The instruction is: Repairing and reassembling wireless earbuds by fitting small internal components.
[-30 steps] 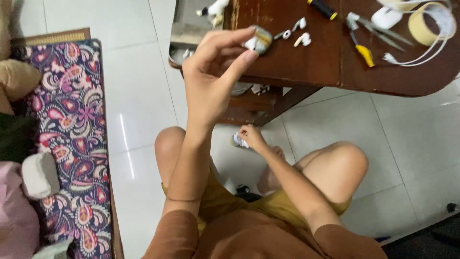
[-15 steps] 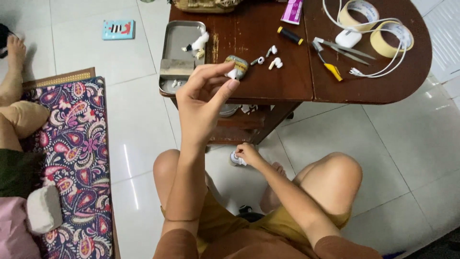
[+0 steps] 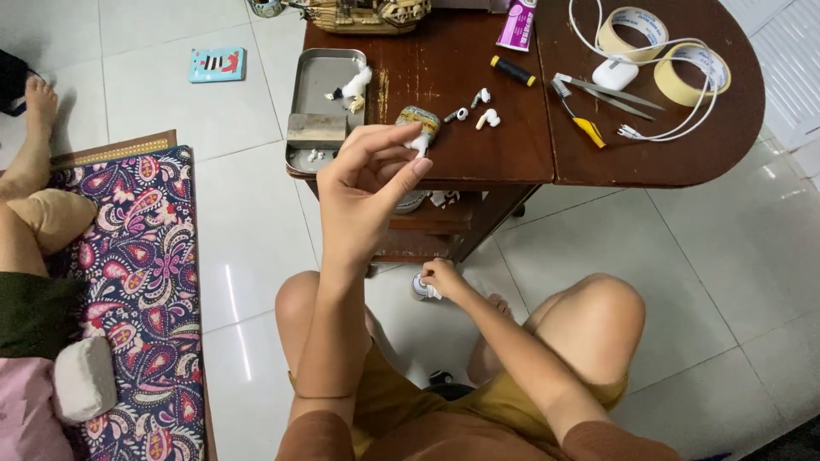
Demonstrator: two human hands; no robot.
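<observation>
My left hand (image 3: 367,188) is raised in front of the dark wooden table (image 3: 512,158). Its thumb and forefinger pinch a small white earbud part (image 3: 419,145). Just behind the fingertips, a small yellowish container (image 3: 420,118) lies on the tabletop. My right hand (image 3: 446,277) is low between my knees, closed around a small white and grey bottle (image 3: 419,288) near the floor. Loose white earbud pieces (image 3: 485,118) lie on the table to the right of my left hand.
A metal tray (image 3: 318,81) with small white bits sits at the table's left edge. Further right are a black cylinder (image 3: 512,70), tweezers (image 3: 608,92), a yellow-handled tool (image 3: 588,130), a white case (image 3: 615,73) with cable, and tape rolls (image 3: 694,75). A patterned mat (image 3: 137,273) and another person's leg (image 3: 30,162) are at left.
The view has shifted, so more of the tabletop shows. My left hand stays raised at the table's front edge with its pinch held. My right hand stays low by the floor.
</observation>
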